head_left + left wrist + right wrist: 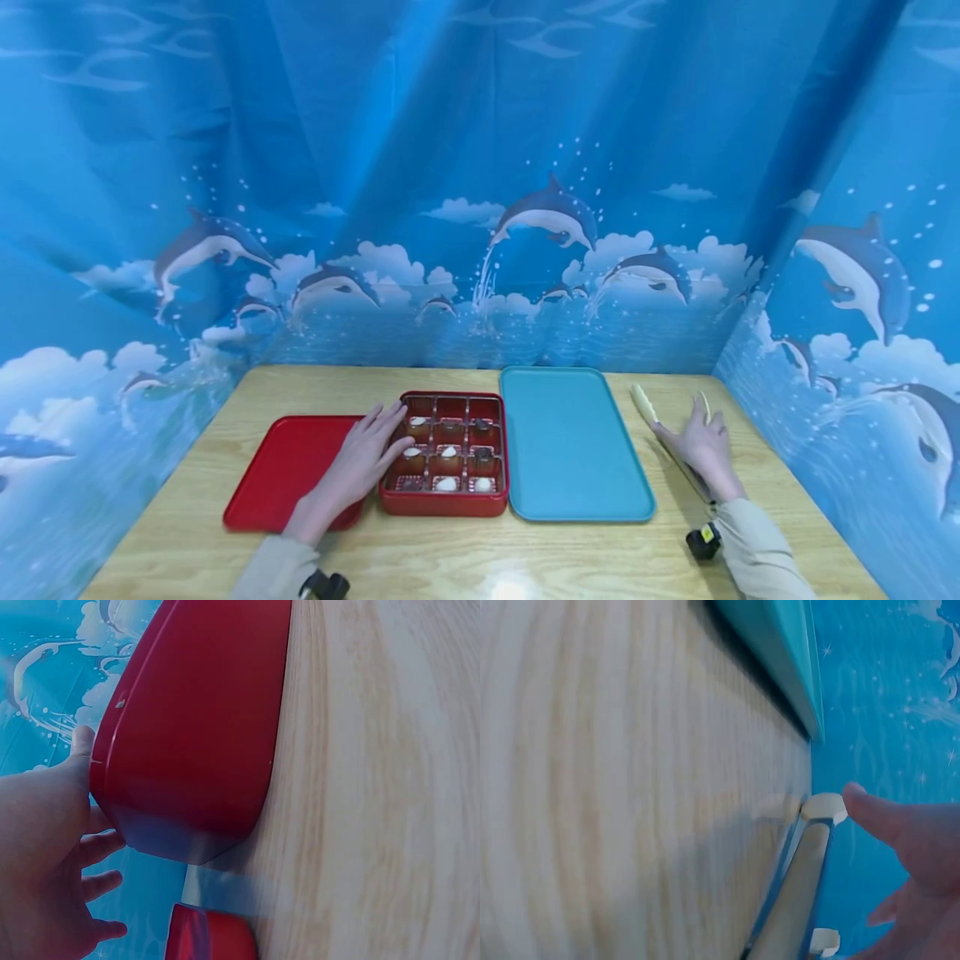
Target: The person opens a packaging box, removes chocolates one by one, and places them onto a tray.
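Note:
A red box [444, 504] with a clear divided insert stands mid-table. Several dark and white-topped sweets [447, 484] sit in its compartments. My left hand [360, 458] is at the box's left rim with its fingers spread. In the left wrist view, the thumb and fingertips lie along the edge of the box [195, 720]. On the right lies a pair of tongs [643, 406] with pale tips, its arms spread apart. My right hand [703, 448] hovers over it, fingers loosely extended. The right wrist view has the thumb right by one pale tip of the tongs [825, 806].
A red tray or lid [281, 475] lies left of the box, partly under my left forearm. Between box and tongs lies a light blue tray [573, 442]. A dolphin-print curtain [420, 167] encloses the wooden table [420, 558] at the back and sides.

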A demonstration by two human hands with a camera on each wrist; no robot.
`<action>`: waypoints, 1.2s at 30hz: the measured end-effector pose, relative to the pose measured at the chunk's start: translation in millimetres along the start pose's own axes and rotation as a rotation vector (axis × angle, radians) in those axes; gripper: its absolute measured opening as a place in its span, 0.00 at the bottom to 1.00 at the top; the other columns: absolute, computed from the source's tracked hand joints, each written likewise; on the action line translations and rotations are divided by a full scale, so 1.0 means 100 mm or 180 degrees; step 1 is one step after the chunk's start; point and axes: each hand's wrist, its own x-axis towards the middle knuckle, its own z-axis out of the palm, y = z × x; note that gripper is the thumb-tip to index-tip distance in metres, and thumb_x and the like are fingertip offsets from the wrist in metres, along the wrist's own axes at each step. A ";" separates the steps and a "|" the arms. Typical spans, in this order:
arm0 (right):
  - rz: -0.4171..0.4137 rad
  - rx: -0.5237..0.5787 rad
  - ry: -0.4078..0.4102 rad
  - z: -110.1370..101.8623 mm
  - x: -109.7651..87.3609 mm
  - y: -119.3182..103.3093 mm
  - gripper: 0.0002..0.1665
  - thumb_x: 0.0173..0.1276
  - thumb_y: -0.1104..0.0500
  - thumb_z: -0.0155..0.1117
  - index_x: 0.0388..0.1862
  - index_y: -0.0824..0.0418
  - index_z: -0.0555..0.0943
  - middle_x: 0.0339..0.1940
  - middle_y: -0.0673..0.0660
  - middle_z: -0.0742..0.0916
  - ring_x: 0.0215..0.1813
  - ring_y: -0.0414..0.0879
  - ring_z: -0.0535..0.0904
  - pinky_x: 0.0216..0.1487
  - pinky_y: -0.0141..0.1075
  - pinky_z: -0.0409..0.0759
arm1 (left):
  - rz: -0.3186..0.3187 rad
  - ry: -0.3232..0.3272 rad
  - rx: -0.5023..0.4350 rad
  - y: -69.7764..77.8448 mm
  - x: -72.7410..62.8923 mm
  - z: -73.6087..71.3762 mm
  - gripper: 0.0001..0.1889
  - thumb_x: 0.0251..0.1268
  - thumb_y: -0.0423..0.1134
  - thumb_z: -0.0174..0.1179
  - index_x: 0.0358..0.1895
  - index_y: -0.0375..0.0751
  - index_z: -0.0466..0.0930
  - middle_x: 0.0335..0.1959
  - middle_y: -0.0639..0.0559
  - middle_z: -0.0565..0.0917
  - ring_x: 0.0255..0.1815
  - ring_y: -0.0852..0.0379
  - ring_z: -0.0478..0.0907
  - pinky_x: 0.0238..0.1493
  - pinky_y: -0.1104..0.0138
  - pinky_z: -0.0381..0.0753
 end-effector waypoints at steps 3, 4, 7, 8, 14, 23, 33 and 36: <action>0.0007 0.0008 -0.0048 0.00 0.01 0.03 0.71 0.68 0.37 0.65 0.78 0.78 0.30 0.65 0.96 0.53 0.66 0.89 0.53 0.65 0.72 0.62 | -0.0029 -0.0024 0.0044 0.01 0.00 0.00 0.35 0.76 0.54 0.56 0.77 0.38 0.62 0.78 0.39 0.63 0.80 0.32 0.52 0.75 0.35 0.51; -0.0003 -0.0013 -0.0034 0.01 0.02 0.03 0.72 0.67 0.37 0.67 0.77 0.79 0.31 0.63 0.96 0.56 0.65 0.88 0.56 0.63 0.71 0.64 | -0.0028 -0.0027 0.0056 0.01 0.00 0.00 0.35 0.76 0.54 0.56 0.77 0.38 0.62 0.78 0.39 0.63 0.80 0.32 0.52 0.75 0.35 0.51; -0.0016 -0.0132 0.0013 0.01 0.03 0.02 0.75 0.63 0.36 0.70 0.75 0.83 0.34 0.58 0.95 0.62 0.61 0.87 0.62 0.60 0.70 0.68 | -0.0020 -0.0025 0.0069 0.01 0.00 0.00 0.35 0.76 0.54 0.56 0.77 0.37 0.62 0.79 0.40 0.62 0.80 0.32 0.52 0.75 0.35 0.51; -0.0017 -0.0173 0.0029 0.01 0.04 0.02 0.74 0.62 0.36 0.71 0.74 0.85 0.36 0.56 0.95 0.63 0.59 0.86 0.63 0.59 0.69 0.69 | -0.0020 -0.0026 0.0068 0.01 0.01 0.00 0.36 0.76 0.54 0.56 0.77 0.37 0.62 0.79 0.40 0.62 0.80 0.32 0.52 0.75 0.35 0.51; -0.0063 -0.0433 0.0061 -0.02 0.08 0.02 0.65 0.61 0.37 0.71 0.58 0.96 0.54 0.45 0.89 0.69 0.51 0.81 0.70 0.53 0.64 0.73 | -0.0026 0.0002 0.0102 0.01 0.01 0.02 0.36 0.76 0.55 0.55 0.77 0.37 0.62 0.79 0.40 0.61 0.80 0.32 0.53 0.74 0.34 0.52; -0.0062 -0.0176 0.0148 -0.02 0.09 0.04 0.60 0.59 0.42 0.74 0.59 0.93 0.56 0.51 0.90 0.69 0.53 0.84 0.68 0.56 0.67 0.71 | -0.0059 0.0014 0.0130 0.01 0.01 0.06 0.36 0.76 0.56 0.55 0.78 0.37 0.62 0.79 0.40 0.62 0.80 0.33 0.52 0.74 0.33 0.51; -0.0455 0.0237 0.0380 -0.05 0.01 -0.17 0.59 0.63 0.50 0.73 0.75 0.83 0.51 0.65 0.88 0.66 0.65 0.82 0.63 0.67 0.69 0.61 | -0.0144 -0.0014 0.0101 0.02 -0.01 0.06 0.37 0.75 0.56 0.56 0.78 0.38 0.61 0.79 0.41 0.62 0.80 0.34 0.51 0.74 0.34 0.51; -0.0545 0.0357 0.0429 -0.04 -0.04 -0.28 0.53 0.69 0.51 0.68 0.77 0.79 0.52 0.68 0.85 0.67 0.67 0.81 0.62 0.68 0.70 0.60 | -0.0153 0.0005 0.0123 0.02 -0.01 0.06 0.37 0.75 0.56 0.57 0.78 0.37 0.62 0.78 0.40 0.63 0.80 0.33 0.52 0.74 0.34 0.52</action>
